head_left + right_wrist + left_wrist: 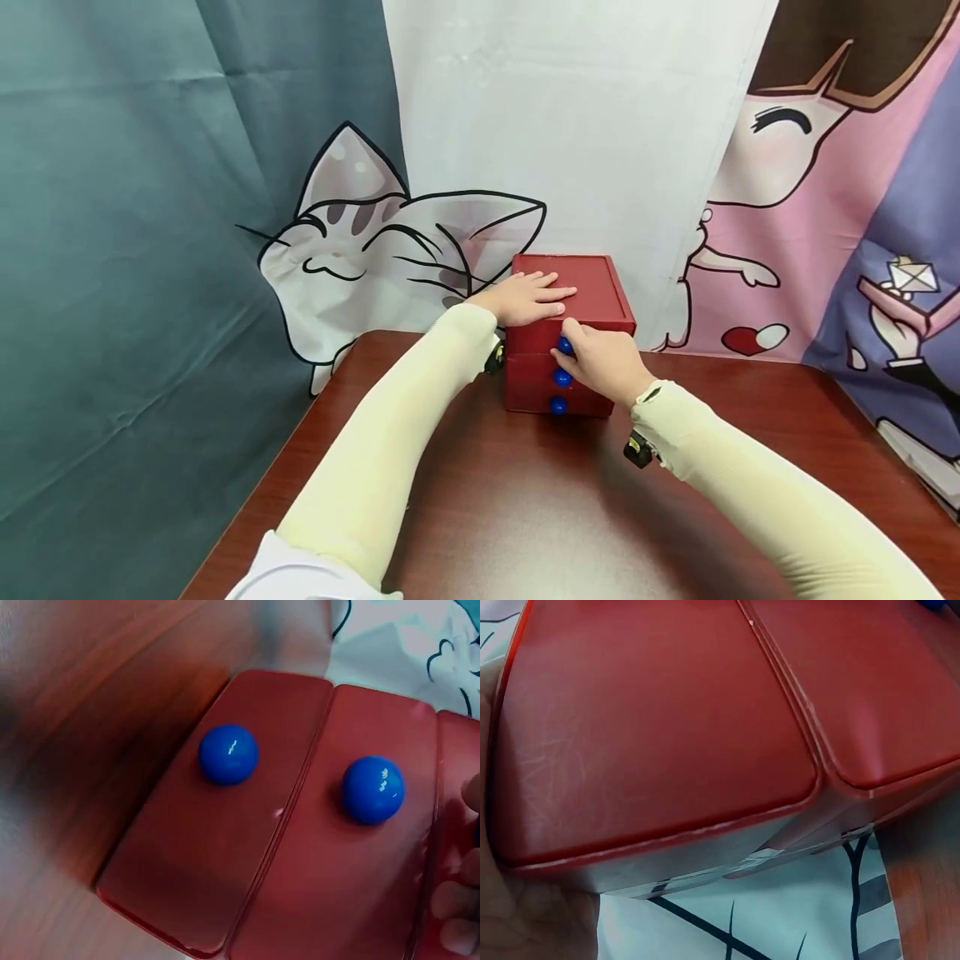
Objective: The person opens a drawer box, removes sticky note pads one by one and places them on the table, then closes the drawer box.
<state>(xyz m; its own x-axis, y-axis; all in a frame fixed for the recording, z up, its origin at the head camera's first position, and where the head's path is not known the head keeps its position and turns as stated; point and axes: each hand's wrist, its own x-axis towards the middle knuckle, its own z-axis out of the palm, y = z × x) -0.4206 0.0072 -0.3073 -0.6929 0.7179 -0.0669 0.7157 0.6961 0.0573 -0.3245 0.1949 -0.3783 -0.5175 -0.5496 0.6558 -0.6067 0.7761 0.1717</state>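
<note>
A small red drawer box (573, 287) stands on the table with three blue knobs down its front. My left hand (525, 300) rests on its top with the fingers spread, near the left edge. At the front, my right hand (609, 362) pinches the top blue knob (565, 344) between thumb and fingers. Below it, the middle knob (373, 790) and the bottom knob (228, 754) are untouched. All the drawers look flush in the head view. In the left wrist view, part of the left hand (532, 922) shows beside the red box's side.
The brown wooden table (495, 500) stretches in front of the box and to both sides. Right behind it hangs a printed curtain (585, 125) with a cartoon cat and other figures.
</note>
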